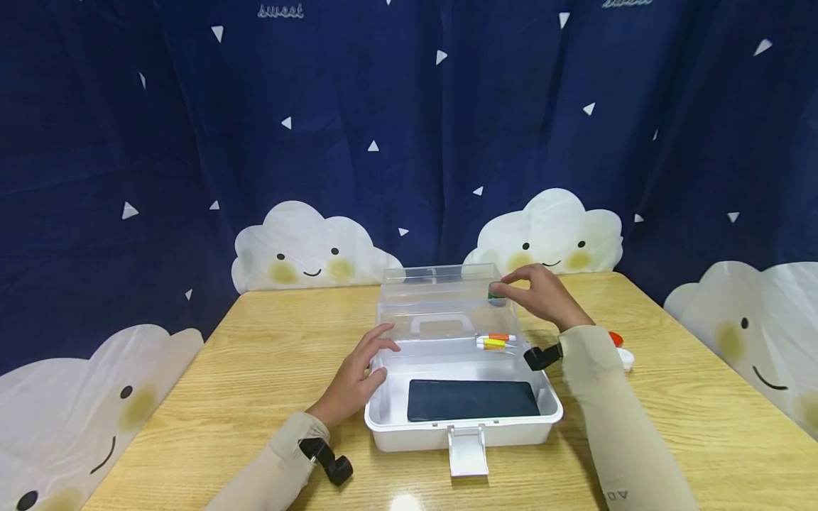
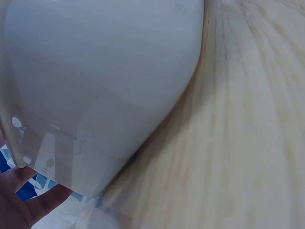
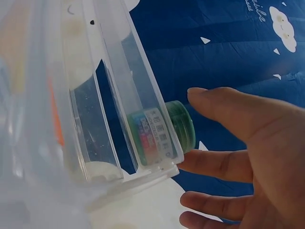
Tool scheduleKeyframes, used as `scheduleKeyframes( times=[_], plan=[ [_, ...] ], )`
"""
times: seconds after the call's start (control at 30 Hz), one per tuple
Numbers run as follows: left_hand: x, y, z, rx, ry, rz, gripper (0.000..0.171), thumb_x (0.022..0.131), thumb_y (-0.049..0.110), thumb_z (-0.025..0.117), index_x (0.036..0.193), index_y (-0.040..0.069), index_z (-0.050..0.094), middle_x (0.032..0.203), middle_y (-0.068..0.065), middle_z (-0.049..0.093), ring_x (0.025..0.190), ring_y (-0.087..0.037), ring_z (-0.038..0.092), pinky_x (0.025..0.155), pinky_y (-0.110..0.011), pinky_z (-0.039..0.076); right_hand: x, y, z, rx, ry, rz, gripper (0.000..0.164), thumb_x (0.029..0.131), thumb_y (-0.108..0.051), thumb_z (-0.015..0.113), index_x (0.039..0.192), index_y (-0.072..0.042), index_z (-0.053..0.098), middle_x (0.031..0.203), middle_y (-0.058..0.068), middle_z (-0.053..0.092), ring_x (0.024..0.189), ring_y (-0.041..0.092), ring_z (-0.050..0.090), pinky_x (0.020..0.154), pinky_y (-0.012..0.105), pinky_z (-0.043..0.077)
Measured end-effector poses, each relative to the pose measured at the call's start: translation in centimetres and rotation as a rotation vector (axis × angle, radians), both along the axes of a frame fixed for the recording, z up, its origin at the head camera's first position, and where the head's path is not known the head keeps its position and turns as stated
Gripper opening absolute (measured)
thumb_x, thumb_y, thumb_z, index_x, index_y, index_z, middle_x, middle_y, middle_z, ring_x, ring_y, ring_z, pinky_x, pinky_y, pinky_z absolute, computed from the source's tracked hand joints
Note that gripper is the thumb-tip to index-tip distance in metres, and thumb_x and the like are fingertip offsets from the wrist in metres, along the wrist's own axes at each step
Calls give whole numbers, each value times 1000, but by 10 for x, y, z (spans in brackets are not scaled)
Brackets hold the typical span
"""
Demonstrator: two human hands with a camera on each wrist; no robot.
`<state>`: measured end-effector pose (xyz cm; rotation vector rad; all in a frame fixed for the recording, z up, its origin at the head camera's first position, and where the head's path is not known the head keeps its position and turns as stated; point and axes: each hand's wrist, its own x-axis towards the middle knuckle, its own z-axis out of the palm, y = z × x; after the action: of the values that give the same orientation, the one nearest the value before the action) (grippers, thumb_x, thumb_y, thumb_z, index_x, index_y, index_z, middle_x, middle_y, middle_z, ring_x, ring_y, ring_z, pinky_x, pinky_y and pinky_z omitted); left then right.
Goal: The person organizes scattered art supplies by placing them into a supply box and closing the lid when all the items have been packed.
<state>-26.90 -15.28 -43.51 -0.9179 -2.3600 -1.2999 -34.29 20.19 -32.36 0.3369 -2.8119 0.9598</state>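
Observation:
A white plastic case (image 1: 422,436) with a clear lid (image 1: 441,284) stands unlatched on the table. In the clear lid's upper tray sits a small paint jar with a green cap (image 3: 181,126) and a printed label. My right hand (image 1: 543,292) reaches over this tray, thumb and index finger on either side of the cap; in the right wrist view a small gap shows beside the thumb. My left hand (image 1: 358,372) is at the case's left rim, its fingers spread over the edge. The left wrist view shows the case's outer wall (image 2: 105,71) and part of this hand.
A dark rectangular panel (image 1: 473,401) lies on the case floor. Orange and yellow pens (image 1: 495,342) lie in the lid's compartment. The white latch (image 1: 468,454) hangs down in front. Red (image 1: 615,339) and white (image 1: 626,358) round caps are behind my right forearm.

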Motion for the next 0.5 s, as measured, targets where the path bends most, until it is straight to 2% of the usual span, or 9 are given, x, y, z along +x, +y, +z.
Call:
scheduleKeyframes(
  times=[0.33,0.5],
  plan=[
    [0,0,0,-4,-5,8,42,85,0,49,118,24,56,153,10,30,140,-17,30,104,-53,35,1,11,1,-22,-46,-24,69,85,-61,59,123,-3,63,141,22,45,132,43,36,100,64,32],
    [0,1,0,-4,-5,9,42,85,-1,49,118,25,56,153,10,31,140,-16,31,105,-52,34,2,17,2,-33,-52,-42,66,87,-59,59,123,-4,62,140,21,45,132,42,36,101,64,31]
  ],
)
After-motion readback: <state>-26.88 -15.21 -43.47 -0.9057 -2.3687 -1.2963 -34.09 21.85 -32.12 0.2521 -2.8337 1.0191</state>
